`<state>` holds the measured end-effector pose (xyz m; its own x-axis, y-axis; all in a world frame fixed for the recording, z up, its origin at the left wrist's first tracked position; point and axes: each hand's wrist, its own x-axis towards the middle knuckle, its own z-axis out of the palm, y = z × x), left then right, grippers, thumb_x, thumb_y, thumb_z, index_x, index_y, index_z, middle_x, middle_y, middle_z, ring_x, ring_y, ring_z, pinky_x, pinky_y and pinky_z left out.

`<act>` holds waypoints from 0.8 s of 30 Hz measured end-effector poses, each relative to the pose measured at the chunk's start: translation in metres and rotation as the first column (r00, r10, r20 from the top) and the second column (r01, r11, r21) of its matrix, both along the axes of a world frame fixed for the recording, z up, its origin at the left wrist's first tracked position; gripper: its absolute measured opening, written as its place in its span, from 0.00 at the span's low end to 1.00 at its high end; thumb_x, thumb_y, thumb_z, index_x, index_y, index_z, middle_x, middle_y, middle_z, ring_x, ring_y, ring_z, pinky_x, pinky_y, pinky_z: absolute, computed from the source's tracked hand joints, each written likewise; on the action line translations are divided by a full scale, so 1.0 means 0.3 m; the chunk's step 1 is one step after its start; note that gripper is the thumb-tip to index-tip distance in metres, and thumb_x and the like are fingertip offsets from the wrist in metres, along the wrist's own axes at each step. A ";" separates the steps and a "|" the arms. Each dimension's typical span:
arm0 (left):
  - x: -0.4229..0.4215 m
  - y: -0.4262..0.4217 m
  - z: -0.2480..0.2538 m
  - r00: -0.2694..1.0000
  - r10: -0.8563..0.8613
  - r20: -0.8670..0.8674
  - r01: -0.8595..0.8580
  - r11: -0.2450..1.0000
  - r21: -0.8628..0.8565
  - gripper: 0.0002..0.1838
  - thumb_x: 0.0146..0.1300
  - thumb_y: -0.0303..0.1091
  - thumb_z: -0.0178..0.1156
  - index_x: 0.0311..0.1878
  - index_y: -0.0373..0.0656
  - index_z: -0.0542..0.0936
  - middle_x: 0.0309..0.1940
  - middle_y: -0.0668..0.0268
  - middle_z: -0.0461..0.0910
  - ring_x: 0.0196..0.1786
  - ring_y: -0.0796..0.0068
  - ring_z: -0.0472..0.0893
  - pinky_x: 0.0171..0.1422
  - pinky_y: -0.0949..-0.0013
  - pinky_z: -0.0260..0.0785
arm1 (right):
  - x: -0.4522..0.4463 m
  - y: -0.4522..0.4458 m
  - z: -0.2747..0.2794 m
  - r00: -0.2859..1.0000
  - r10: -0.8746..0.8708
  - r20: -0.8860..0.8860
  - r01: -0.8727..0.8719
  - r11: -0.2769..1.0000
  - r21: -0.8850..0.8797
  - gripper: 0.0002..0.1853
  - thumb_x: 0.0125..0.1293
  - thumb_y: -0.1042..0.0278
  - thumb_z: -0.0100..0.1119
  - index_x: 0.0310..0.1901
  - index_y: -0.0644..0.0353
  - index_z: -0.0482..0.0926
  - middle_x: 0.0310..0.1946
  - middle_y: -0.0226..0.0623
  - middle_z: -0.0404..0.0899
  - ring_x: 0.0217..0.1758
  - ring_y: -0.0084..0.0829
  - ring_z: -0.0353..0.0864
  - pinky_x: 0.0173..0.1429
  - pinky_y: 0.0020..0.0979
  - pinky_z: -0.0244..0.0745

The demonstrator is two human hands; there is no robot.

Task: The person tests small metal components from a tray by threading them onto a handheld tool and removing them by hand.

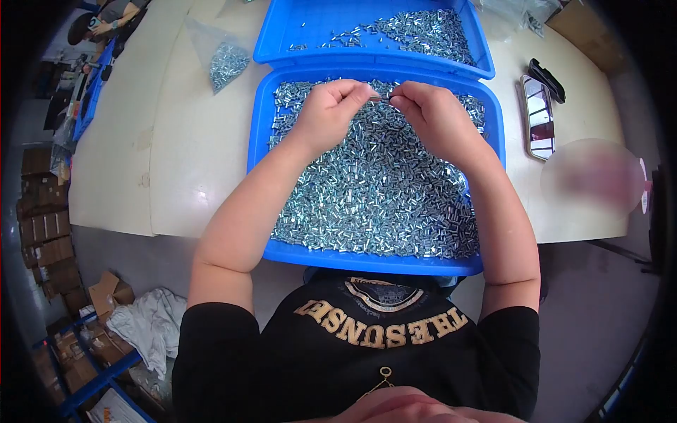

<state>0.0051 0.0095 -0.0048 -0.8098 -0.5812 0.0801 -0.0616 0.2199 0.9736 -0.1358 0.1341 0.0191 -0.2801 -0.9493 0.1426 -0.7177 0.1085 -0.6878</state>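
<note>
Both hands meet above the far half of a blue plastic bin [493, 141] filled with small shiny metal cylinders [381, 190]. My left hand [328, 116] is closed, thumb and forefinger pinching one end of a small thin rod-like piece [379, 99]. At its other, darker end, the fingers of my right hand [436, 118] pinch it too. The piece is too small to tell whether it is one part or two joined together. Fingertips cover much of it.
Behind stands a second blue bin [331, 58] with more cylinders. A clear bag of cylinders [228, 65] lies left on the pale table [190, 155]; a phone [539, 116] and a black case [547, 80] lie right. Cardboard boxes [49, 229] line the left. Another person [106, 25] is far left.
</note>
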 end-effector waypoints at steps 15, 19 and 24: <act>0.001 0.003 -0.013 0.996 -0.088 0.009 0.088 0.996 0.001 0.13 0.65 0.37 0.52 0.29 0.40 0.77 0.18 0.78 0.67 0.22 0.91 0.61 0.25 0.82 0.52 | 0.008 -0.006 -0.012 0.999 0.037 -0.011 -0.039 0.976 -0.213 0.07 0.55 0.69 0.58 0.35 0.61 0.78 0.31 0.43 0.78 0.35 0.44 0.78 0.38 0.37 0.73; 0.008 0.006 0.010 0.993 -0.105 0.052 0.081 0.935 0.345 0.14 0.66 0.40 0.51 0.30 0.40 0.76 0.16 0.80 0.61 0.18 0.90 0.57 0.21 0.82 0.47 | 0.007 -0.007 -0.013 1.000 0.012 -0.010 -0.014 0.970 -0.241 0.06 0.53 0.71 0.60 0.34 0.61 0.78 0.31 0.41 0.78 0.34 0.43 0.78 0.37 0.36 0.73; 0.006 -0.006 0.007 1.000 -0.029 0.004 0.026 0.953 0.303 0.16 0.65 0.43 0.52 0.32 0.40 0.77 0.15 0.81 0.59 0.18 0.91 0.57 0.21 0.82 0.46 | 0.008 -0.003 -0.006 1.000 -0.018 -0.009 0.016 0.976 -0.219 0.06 0.53 0.71 0.60 0.33 0.60 0.78 0.31 0.40 0.78 0.34 0.42 0.78 0.37 0.35 0.73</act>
